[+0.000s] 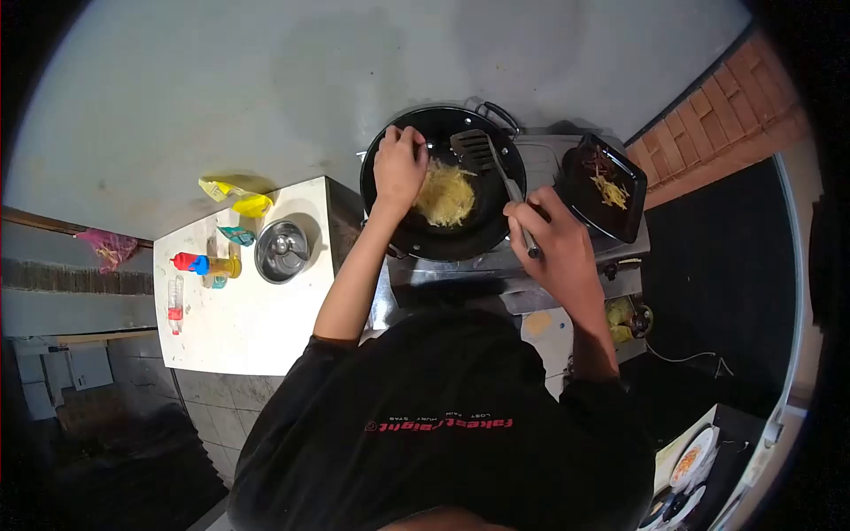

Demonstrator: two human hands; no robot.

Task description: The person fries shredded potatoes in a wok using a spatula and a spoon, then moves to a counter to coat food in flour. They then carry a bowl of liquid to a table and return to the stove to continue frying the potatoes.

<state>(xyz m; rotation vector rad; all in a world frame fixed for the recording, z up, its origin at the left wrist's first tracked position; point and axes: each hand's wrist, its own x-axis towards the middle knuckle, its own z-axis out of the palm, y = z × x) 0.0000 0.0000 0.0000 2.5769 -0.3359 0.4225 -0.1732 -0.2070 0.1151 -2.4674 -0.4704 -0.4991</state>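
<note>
Gray wall [266,71]; black wok [447,250] holds pale-yellow shreds [447,196]; right hand [556,239] grips slotted spatula [511,186]; left hand [401,168] over wok, grip unclear.

The slotted spatula [513,188], dark-headed with a grey handle, slants forward from the right hand [553,239] over the round black wok [491,232]. Pale yellow shreds [445,199] lie heaped inside, between both hands, nearer the left hand [401,168].
</note>
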